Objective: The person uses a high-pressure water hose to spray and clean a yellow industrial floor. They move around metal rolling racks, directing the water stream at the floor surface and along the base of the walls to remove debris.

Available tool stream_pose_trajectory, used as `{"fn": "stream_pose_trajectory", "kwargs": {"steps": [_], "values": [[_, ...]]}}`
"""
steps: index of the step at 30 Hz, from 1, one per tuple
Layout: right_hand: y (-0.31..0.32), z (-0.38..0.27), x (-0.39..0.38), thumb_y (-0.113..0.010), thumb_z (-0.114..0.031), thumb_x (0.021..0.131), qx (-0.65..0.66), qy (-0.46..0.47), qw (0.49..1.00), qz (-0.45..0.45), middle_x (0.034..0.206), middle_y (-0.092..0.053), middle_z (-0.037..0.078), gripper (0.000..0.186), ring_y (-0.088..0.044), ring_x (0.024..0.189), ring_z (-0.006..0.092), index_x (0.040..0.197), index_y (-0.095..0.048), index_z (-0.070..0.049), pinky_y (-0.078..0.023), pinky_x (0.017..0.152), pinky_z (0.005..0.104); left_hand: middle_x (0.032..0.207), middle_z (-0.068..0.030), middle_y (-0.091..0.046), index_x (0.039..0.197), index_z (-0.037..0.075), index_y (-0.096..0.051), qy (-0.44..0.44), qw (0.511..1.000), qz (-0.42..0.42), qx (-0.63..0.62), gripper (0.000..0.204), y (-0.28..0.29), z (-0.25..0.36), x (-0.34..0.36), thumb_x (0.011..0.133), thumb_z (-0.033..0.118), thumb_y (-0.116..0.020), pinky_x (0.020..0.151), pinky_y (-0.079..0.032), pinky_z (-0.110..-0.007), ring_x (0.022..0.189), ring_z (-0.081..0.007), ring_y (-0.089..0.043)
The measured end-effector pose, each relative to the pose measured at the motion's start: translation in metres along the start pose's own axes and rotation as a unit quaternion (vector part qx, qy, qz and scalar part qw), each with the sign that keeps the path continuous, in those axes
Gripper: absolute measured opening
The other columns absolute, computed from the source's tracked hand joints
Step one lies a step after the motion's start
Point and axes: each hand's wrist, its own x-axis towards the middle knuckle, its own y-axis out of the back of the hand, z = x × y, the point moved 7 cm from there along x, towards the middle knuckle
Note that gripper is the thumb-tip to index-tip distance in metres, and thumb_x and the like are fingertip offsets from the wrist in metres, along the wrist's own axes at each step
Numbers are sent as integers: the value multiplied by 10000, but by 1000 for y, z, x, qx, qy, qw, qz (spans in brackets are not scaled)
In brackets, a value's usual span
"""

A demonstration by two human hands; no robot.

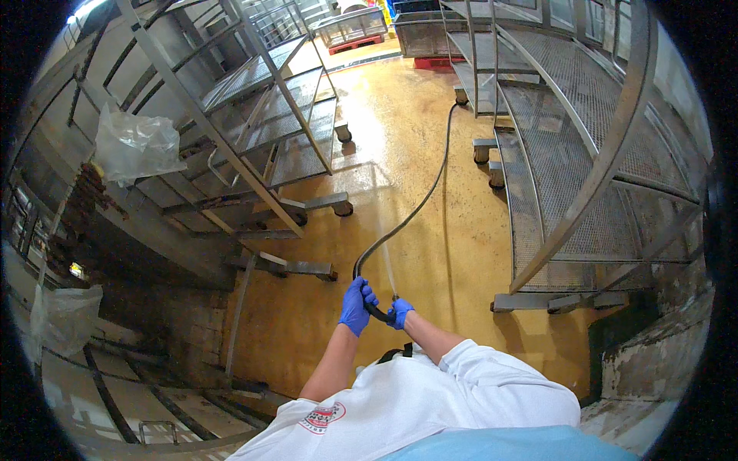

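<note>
A black hose [447, 150] runs over the wet yellow floor and curves back to my hands. My left hand [355, 306], in a blue glove, is wrapped round the hose a little behind its end. Close by on the right, my right hand [400, 313], also blue-gloved, grips the hose near its tip. A thin, pale stream of water [388, 263] shoots forward from that tip onto the floor. Between the two hands the hose makes a short bend. The fingers of my right hand partly hide the end of the hose.
Tall metal racks on wheels with mesh shelves stand left [296, 157] and right [530, 165]. A clear plastic bag [138, 146] hangs at the left rack. Grey crates [350, 29] on red bases are at the far end. A stained low wall [653, 353] is near right.
</note>
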Motion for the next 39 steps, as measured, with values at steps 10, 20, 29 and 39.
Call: {"fn": "stream_pose_trajectory", "kwargs": {"steps": [10,20,29,39], "values": [[-8,-53,-48,-394,-73,783,-50,242,964,103,484,-365,38,93,-367,338,178,809,-483,-81,-308,305,327,515,34,-340,743,136,-422,-11,999,-11,-40,186,5,8,0,870,271,-433,453,-334,-272,430,-101,-337],[-79,-178,-240,-447,3,789,-174,627,759,-10,801,-532,33,513,-442,548,97,1287,-355,-81,-416,498,266,473,27,-303,608,136,-346,63,929,-75,-356,278,-15,-8,10,848,255,-420,489,-318,-268,419,-112,-325],[-80,-198,-244,-439,44,795,-194,709,677,-39,896,-517,-18,500,-350,549,34,1278,-365,-59,-329,478,191,462,24,-301,589,138,-333,112,898,-53,-422,286,-25,-28,14,845,236,-414,494,-325,-268,403,-116,-323],[-61,-206,-223,-451,17,767,-233,659,714,38,884,-559,59,490,-475,590,106,1249,-402,-58,-395,517,247,472,12,-335,599,129,-342,130,899,-31,-417,295,-24,-46,20,860,259,-387,523,-354,-282,419,-122,-352]]}}
